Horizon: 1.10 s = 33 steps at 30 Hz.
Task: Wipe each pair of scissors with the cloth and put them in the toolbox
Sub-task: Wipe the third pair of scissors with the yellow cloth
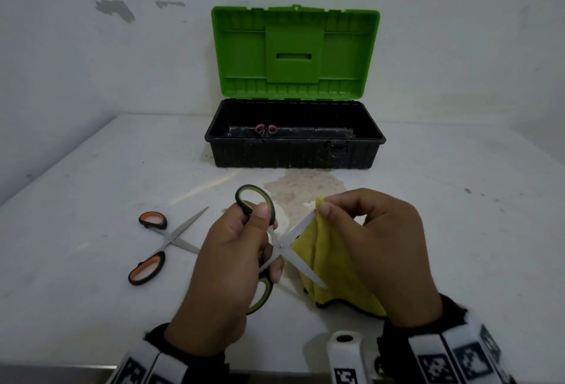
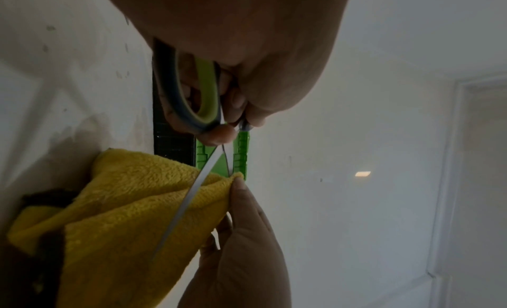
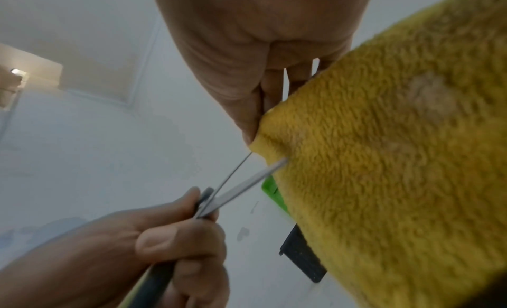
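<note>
My left hand point(image 1: 241, 249) grips the handles of the green-and-black scissors point(image 1: 287, 246), whose blades stand spread apart above the table. My right hand point(image 1: 367, 230) pinches the yellow cloth point(image 1: 330, 261) around the tip of the upper blade; the lower blade lies across the cloth. The left wrist view shows the cloth point(image 2: 123, 204) folded over the blade point(image 2: 189, 195). The right wrist view shows my right thumb pressing the cloth point(image 3: 384, 161) onto the blade tip. Orange-handled scissors point(image 1: 159, 246) lie open on the table at the left. A pink-handled pair point(image 1: 266, 129) lies inside the black toolbox point(image 1: 293, 154).
The toolbox stands at the back middle of the white table point(image 1: 91, 184), its green lid point(image 1: 293, 50) raised against the wall. A stained patch point(image 1: 299, 191) marks the table in front of it. A white object point(image 1: 345, 353) sits at the near edge between my wrists.
</note>
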### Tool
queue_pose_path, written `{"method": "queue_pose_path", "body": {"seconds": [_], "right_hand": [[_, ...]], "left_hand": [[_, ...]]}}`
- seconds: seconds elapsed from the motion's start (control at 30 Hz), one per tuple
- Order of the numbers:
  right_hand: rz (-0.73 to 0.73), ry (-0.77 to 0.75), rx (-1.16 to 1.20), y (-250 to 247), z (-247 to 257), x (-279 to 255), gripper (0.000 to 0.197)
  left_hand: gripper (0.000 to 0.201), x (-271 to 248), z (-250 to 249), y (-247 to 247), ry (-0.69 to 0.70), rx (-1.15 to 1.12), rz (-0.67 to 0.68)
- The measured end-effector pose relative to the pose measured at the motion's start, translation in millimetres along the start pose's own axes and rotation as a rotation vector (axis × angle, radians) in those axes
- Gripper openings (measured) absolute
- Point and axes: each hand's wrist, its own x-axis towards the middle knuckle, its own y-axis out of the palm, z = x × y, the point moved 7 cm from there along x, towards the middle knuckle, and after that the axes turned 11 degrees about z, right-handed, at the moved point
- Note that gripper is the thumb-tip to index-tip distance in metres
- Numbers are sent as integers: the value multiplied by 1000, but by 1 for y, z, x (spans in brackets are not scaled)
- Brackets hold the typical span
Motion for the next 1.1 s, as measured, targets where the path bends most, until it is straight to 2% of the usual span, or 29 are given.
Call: {"method": "queue_pose_path", "body": {"seconds": [0.13,0.2,0.37,0.6,0.7,0.8,0.9,1.1], "right_hand": [[90,-91,-54,13,16,-5,7],[96,-82,-36,13,15,-2,8],[-21,-18,-21,-9,0,23,11],[-113,-66,80,-42,6,48,8],[-27,-143,48,-31,19,39,7],[86,-280,-102,-7,35,26,7],[111,-374,-196,6,40,19,4],[-21,-239,-143,-1,21,24,6]], "left_hand": [[38,6,-5,-2,14,17,-2],[37,10,-9,-1,23,24,9],[36,19,-16,3,57,45,42],[33,38,-37,0,90,-2,38],[38,47,-40,-2,67,15,23],[41,51,-39,2,38,11,37],[40,51,-37,6,20,27,44],[36,53,-35,6,-10,86,53]]}}
